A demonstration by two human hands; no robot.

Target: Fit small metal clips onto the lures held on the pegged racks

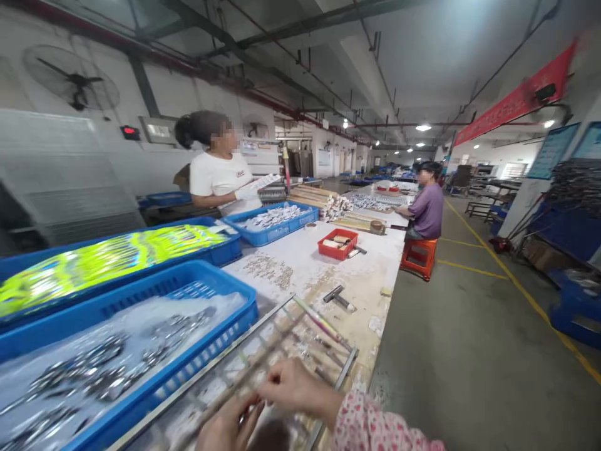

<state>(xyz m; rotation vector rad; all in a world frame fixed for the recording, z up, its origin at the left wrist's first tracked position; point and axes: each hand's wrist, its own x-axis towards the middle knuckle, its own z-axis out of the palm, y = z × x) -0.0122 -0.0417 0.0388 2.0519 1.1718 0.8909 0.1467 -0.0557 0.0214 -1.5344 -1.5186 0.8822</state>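
Observation:
My left hand and my right hand are close together at the bottom edge, over a metal rack frame lying on the worktable. Both hands are blurred; the fingers pinch at thin rods laid across the frame, and I cannot tell exactly what each holds. A pink patterned sleeve covers my right forearm. Left of the frame stands a blue crate with small shiny metal parts in a clear bag.
A second blue crate holds yellow-green packets. Farther on are a blue tray, a red tray, a hammer. A person in white stands left; a person in purple sits on an orange stool. Aisle floor lies right.

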